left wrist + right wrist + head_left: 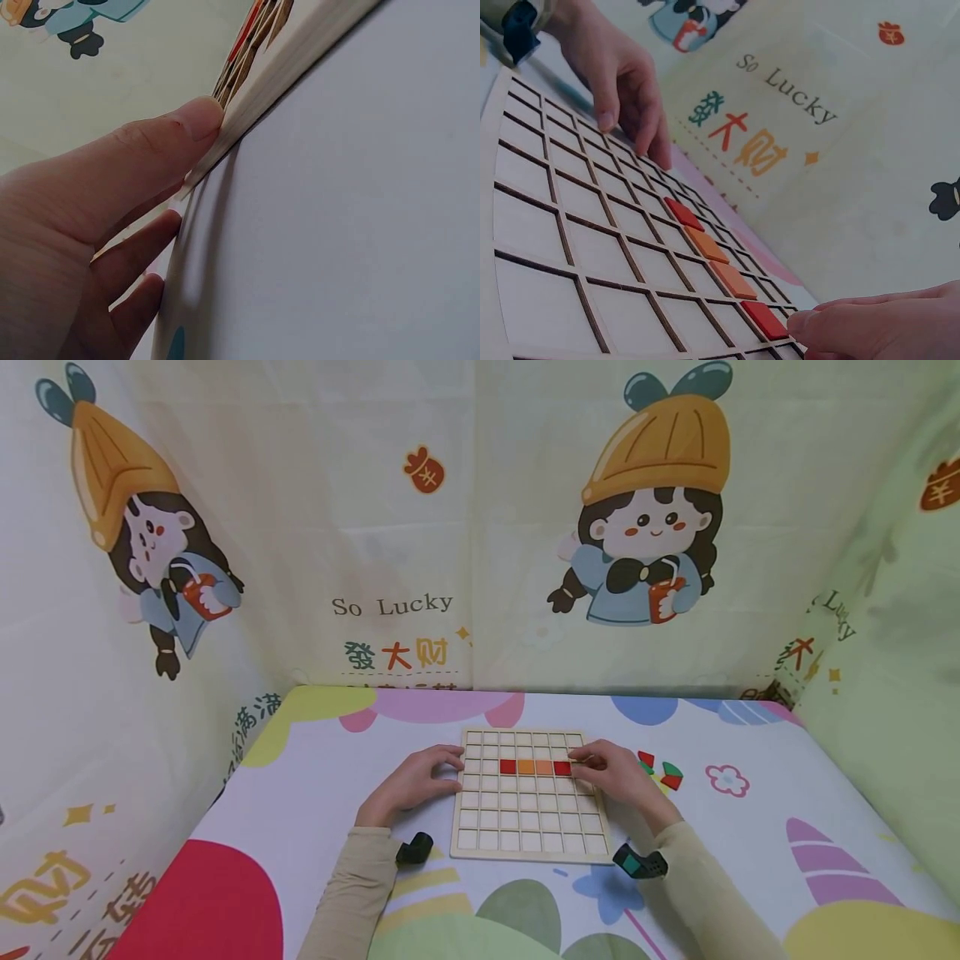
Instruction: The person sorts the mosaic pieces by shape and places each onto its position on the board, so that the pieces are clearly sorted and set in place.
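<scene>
A wooden grid board [531, 841] lies on the table in front of me. Four of its cells in one row hold square tiles: a red tile [508, 767], an orange tile [527, 767], a lighter orange tile [544, 767] and another red tile [764, 319]. My right hand [617, 770] is at the board's right side, a fingertip right at the edge of the rightmost red tile; its other fingers are partly hidden. At the left edge, my left hand [420, 778] rests with its thumb [199, 118] against the board's side and the fingers loosely bent.
Several loose red, green and yellow pieces [671, 769] lie beyond the right hand, right of the board. The tablecloth [315, 810] has a colourful print. Cartoon-printed curtains [510, 527] stand behind and at both sides. Each wrist wears a small black camera [415, 849].
</scene>
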Action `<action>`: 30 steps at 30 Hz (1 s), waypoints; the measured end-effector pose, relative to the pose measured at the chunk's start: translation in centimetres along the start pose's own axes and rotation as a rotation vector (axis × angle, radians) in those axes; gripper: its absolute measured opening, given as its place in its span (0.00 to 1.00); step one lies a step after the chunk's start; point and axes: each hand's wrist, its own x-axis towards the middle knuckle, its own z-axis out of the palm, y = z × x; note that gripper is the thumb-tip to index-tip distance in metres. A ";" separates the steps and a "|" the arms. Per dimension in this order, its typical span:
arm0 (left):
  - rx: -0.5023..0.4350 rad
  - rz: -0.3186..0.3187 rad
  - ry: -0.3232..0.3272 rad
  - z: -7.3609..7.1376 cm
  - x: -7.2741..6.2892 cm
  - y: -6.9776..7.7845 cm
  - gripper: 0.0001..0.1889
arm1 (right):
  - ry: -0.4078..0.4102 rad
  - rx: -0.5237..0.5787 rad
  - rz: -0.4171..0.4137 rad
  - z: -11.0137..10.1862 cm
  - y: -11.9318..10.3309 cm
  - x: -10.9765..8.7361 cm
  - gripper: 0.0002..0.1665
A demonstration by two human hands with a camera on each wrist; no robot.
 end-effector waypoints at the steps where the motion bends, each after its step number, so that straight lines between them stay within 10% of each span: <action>1: -0.001 0.001 0.000 0.0 0.0 0.0 0.13 | 0.006 -0.001 0.010 -0.2 0.1 -0.2 0.17; 30: -0.018 -0.016 0.000 -0.1 -0.1 0.2 0.14 | 0.086 -0.174 0.141 -8.0 5.9 -6.9 0.19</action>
